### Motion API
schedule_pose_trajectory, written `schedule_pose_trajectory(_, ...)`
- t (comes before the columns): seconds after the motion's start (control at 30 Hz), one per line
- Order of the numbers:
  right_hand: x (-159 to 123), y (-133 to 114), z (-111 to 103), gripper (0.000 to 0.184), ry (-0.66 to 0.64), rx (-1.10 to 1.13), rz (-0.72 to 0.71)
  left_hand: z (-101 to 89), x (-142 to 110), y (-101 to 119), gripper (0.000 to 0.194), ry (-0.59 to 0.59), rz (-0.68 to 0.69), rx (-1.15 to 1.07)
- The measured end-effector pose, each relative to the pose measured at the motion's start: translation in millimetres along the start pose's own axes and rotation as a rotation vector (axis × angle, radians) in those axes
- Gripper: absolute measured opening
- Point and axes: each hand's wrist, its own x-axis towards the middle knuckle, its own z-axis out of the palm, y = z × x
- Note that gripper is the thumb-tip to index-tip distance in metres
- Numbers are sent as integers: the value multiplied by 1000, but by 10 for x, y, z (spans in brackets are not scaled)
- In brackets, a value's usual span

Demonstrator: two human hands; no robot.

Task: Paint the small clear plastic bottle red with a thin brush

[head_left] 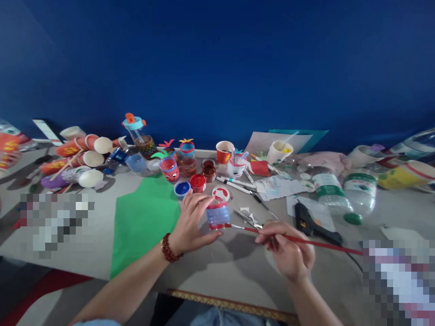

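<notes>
My left hand point(193, 222) is closed around a small clear plastic cup point(218, 216), thumb below and fingers above. The cup has a blue band in the middle and red bands at both ends. A beaded bracelet is on that wrist. My right hand point(288, 251) pinches a long paintbrush point(329, 246) with a red handle, its bristle tip touching the lower red band. Just beyond the cup stand open jars of blue paint point(182, 189) and red paint point(198, 183). A lid smeared with red point(220, 194) lies right behind the cup.
Green paper point(142, 226) lies left of my left hand. Scissors point(249, 218) and a hot glue gun point(314, 226) lie near my right hand. Decorated cups point(169, 169) stand at the back. Large plastic bottles point(329, 190) lie right, paper cups point(91, 159) left, a blue wall point(217, 72) behind.
</notes>
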Motion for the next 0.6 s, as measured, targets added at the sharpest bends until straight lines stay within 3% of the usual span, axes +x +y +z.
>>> schedule_pose_trajectory(0.13,26,-64,65,22,106,65,11,7,-6,-3,79,1,-4,1)
schedule_pose_trajectory(0.37,-30,24,44,21,7,60,97,6,-14,-7,82,-2,-13,-16)
schedule_pose_trajectory(0.6,5,18,-22,21,123,71,83,-1,-16,-13,78,3,-8,-30)
